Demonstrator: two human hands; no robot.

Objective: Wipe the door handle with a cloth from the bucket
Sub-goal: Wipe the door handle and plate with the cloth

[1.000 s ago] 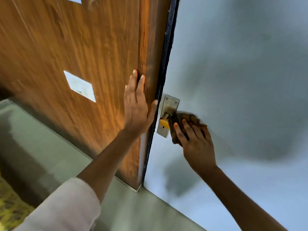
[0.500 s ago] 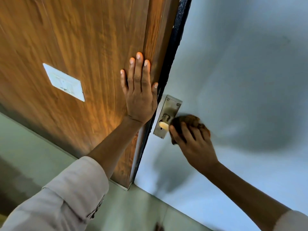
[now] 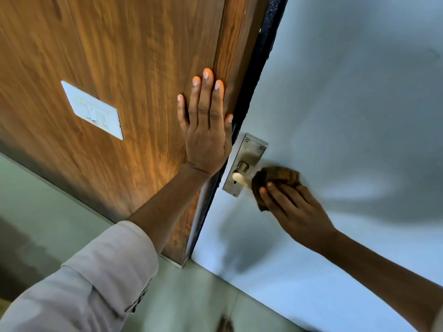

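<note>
The right hand [image 3: 294, 207] presses a brown cloth [image 3: 275, 180] against the handle [image 3: 242, 179] – its fingers [image 3: 275, 195] curl over the cloth, which bunches above and left of them, touching the handle's pale stub. The handle sits on a metal plate [image 3: 249, 154] on the grey door [image 3: 347, 92]. The left hand [image 3: 206, 130] lies flat, fingers spread, on the wood panel [image 3: 119, 56] – holding nothing.

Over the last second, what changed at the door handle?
The right hand slid the brown cloth outward along the handle, baring its pale inner end. The left hand shifted up the wooden panel, fingers now pointing upward. Cloth still gripped; left palm still flat.
</note>
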